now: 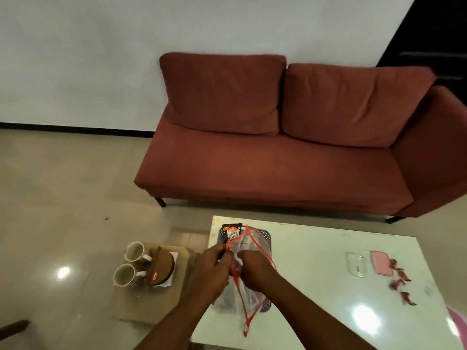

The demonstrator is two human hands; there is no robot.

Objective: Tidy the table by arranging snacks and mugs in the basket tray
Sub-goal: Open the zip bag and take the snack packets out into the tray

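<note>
A clear zip bag with a red seal lies over the dark basket tray at the left end of the white table. My left hand pinches the bag's red rim, and my right hand reaches into its opening. A salted peanuts packet stands at the tray's far end. Two white mugs lie on their sides on a low brown stool to the left, beside a brown snack packet.
Several small red wrapped sweets are scattered at the table's right, next to a pink phone case and a clear case. A red sofa stands beyond the table. Something pink sits at the right edge.
</note>
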